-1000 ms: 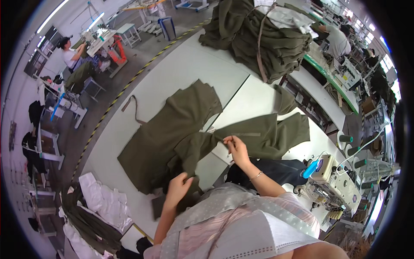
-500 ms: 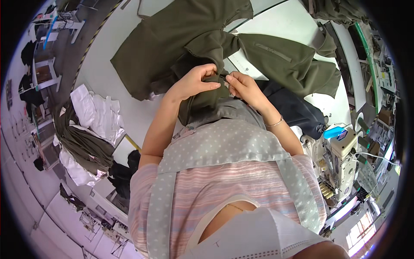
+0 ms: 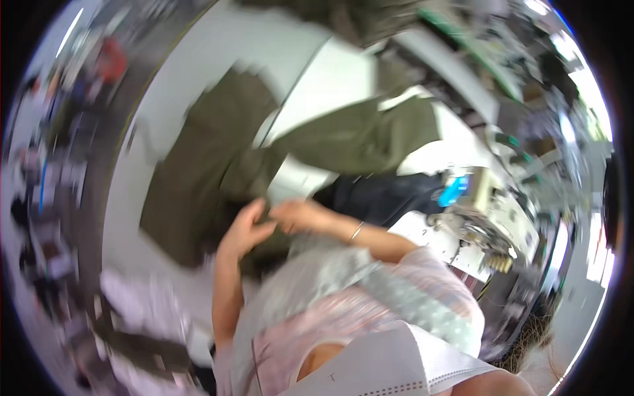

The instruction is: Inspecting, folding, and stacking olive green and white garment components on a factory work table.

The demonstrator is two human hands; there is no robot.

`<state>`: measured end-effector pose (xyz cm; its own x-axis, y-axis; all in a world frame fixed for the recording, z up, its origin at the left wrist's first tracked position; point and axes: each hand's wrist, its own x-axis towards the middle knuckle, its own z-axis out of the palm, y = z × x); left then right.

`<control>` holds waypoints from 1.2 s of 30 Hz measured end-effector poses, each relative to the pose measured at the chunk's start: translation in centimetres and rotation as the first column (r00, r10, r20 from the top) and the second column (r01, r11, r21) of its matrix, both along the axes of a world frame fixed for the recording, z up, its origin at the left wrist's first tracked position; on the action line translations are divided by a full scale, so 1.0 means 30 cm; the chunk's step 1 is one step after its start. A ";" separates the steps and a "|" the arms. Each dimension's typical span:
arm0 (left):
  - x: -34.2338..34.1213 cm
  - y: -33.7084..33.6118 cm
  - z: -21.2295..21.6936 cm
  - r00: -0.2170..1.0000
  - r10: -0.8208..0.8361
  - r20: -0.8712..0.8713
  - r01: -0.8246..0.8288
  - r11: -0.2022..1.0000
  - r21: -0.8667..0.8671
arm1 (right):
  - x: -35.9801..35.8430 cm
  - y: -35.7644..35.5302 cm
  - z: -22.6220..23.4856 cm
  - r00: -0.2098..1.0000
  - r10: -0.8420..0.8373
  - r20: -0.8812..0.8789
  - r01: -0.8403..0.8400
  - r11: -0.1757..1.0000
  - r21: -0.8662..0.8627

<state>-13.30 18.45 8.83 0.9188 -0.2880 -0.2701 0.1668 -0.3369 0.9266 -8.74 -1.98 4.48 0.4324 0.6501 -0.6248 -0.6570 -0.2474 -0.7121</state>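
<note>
An olive-green garment (image 3: 201,155) lies spread over the white table in front of me, one long part of it reaching to the right. At its near edge, close to my waist, both hands meet. My left hand (image 3: 242,232) is over the cloth, thumb and fingers apart. Just to its right, my right hand (image 3: 298,216) has its fingers pinched together; what sits between them is blurred. A bracelet (image 3: 357,231) circles my right wrist. Beside my right forearm lies dark cloth (image 3: 383,195).
A sewing machine (image 3: 492,208) with a bright blue piece (image 3: 454,191) on it stands to the right. White cloth (image 3: 142,303) and olive cloth (image 3: 142,350) are heaped at lower left. The white table (image 3: 165,105) has a dark seam line. More olive fabric (image 3: 360,20) lies at the far side.
The whole view has swung and blurred, so the garment, hands and machine appear lower and further left. Both hands remain close together at the garment's near part.
</note>
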 end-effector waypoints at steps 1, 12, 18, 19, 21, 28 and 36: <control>0.007 -0.011 0.001 1.000 0.013 -0.011 -0.013 1.000 -0.015 | -0.003 -0.001 0.000 0.999 -0.050 0.011 0.048 0.993 0.108; 0.025 -0.009 0.023 0.978 0.185 -0.094 -0.195 0.975 -0.103 | 0.016 -0.031 0.020 0.641 -0.211 0.738 0.078 0.974 0.210; -0.025 -0.076 0.151 0.772 0.374 0.513 -0.440 0.898 0.007 | 0.112 -0.005 0.208 0.460 -0.277 0.844 -0.042 0.942 0.332; -0.031 -0.084 0.187 0.727 0.296 0.620 -0.455 0.884 0.112 | 0.131 0.007 0.253 0.444 -0.357 0.822 -0.059 0.904 0.424; -0.040 -0.093 0.268 0.601 0.294 0.744 -0.557 0.821 0.125 | 0.155 0.025 0.349 0.446 -0.463 0.766 -0.083 0.831 0.551; -0.022 0.001 0.712 0.673 0.124 0.730 -0.532 0.767 0.360 | 0.284 0.133 0.651 0.534 -0.472 0.702 -0.283 0.683 0.674; -0.098 0.149 1.090 0.805 -0.072 0.588 -0.274 0.835 0.477 | 0.342 0.231 0.525 0.348 0.197 0.917 -0.830 0.519 0.204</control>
<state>-16.22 22.91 41.54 0.9609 -0.1590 0.2268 -0.2602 -0.7991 0.5419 1.52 4.97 20.22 -0.1176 0.9422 0.3139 0.2869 0.3348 -0.8975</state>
